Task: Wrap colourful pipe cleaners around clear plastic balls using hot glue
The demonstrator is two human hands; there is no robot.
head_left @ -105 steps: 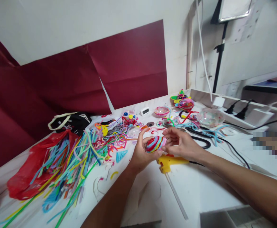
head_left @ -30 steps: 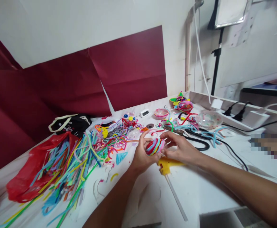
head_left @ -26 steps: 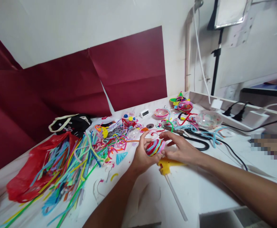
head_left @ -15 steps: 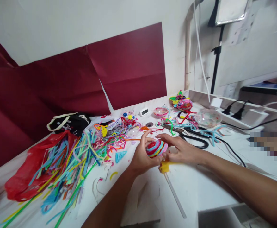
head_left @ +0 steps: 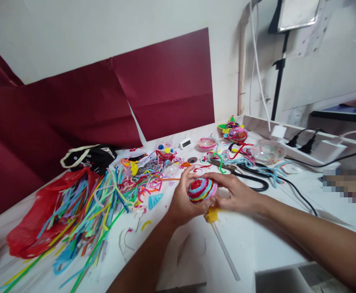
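Between both hands is a ball wrapped in red, blue, yellow and pink pipe-cleaner stripes (head_left: 201, 189). My left hand (head_left: 183, 199) curls round its left side, thumb below and fingers behind. From the right, my right hand (head_left: 231, 193) grips it with fingers over the top and thumb at its lower edge. Just beneath the right hand lies a yellow glue gun (head_left: 211, 215), partly hidden, with a clear glue stick (head_left: 226, 251) jutting toward me. Black-handled scissors (head_left: 254, 181) rest behind the right hand.
Loose pipe cleaners (head_left: 89, 215) and a red plastic bag (head_left: 28, 232) cover the left. Farther back are a small digital clock (head_left: 185, 143), clear plastic shells (head_left: 268, 151) and a decorated figure (head_left: 165, 152). A tray (head_left: 306, 156) with plugs and cables stands right.
The striped ball has turned slightly in my hands, and more of its striped face shows. My right-hand fingers have shifted a little across its top. The things on the table stay put.
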